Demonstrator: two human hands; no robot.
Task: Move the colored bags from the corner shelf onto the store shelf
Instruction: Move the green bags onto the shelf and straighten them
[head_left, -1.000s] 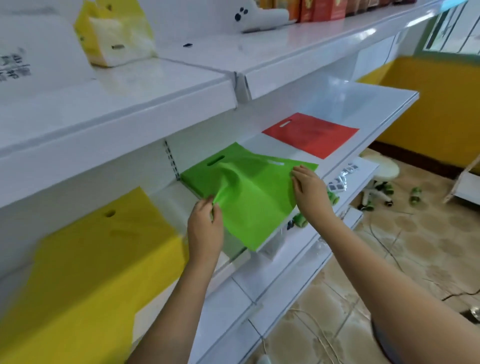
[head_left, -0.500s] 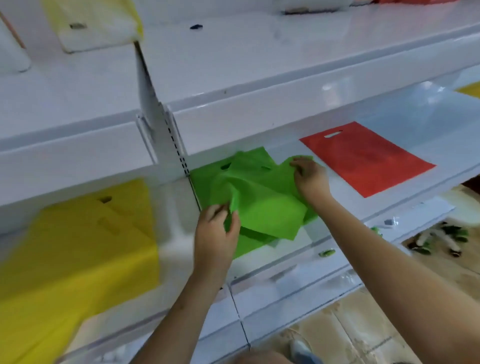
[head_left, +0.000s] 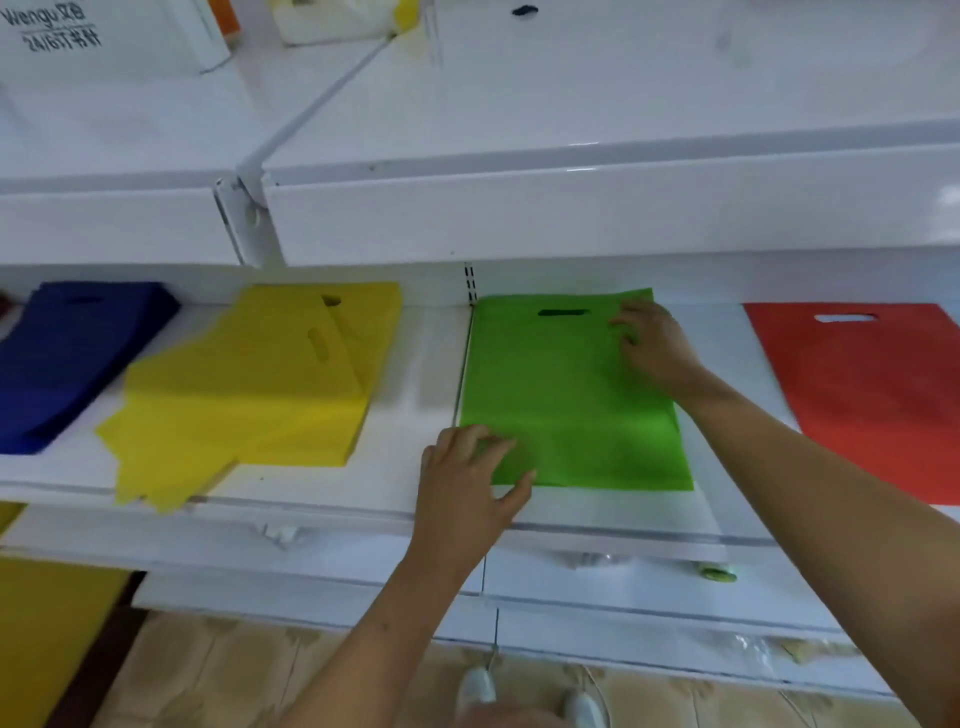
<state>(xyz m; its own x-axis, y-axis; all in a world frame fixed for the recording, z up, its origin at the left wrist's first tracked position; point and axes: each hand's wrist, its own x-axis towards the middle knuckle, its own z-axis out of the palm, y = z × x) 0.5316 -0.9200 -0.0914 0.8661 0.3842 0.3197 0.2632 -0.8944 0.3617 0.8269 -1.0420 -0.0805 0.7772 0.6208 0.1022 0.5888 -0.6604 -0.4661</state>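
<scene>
A green bag lies flat on the white store shelf, its handle slot toward the back. My left hand holds its near left corner, fingers on top and thumb at the front edge. At the far right corner, beside the slot, my right hand grips the bag with curled fingers. A red bag lies flat to the right. Left of the shelf upright sit a loose stack of yellow bags and a stack of dark blue bags.
A white upper shelf overhangs the bags, with boxes at its top left. Lower shelf tiers jut out below. The yellow stack hangs over the front edge. My shoes stand on the patterned floor tiles.
The crumpled green bag has been spread flat on the shelf. My hands moved apart to opposite corners. The view swung left, showing the yellow and blue stacks.
</scene>
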